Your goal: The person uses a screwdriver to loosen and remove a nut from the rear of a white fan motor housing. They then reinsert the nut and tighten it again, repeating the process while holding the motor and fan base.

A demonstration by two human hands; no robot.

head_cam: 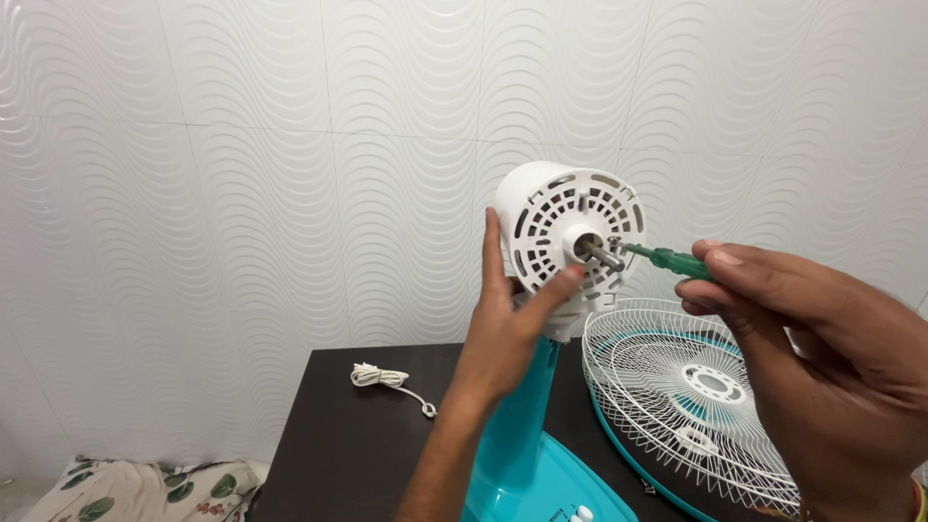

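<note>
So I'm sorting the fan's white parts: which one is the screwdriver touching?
The white motor housing atop the teal stand. The left hand grips it, and the green screwdriver in the right hand meets its vented face. The wire grille lies untouched on the table.

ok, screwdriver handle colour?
Green, translucent-looking; the screwdriver is in the right hand, clearest in the head view.

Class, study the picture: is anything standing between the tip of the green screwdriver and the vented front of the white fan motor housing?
Nothing visible does. The green screwdriver, held in the right hand, already reaches the motor housing beside its metal shaft. The left hand grips the housing from the side, clear of the tool.
</note>
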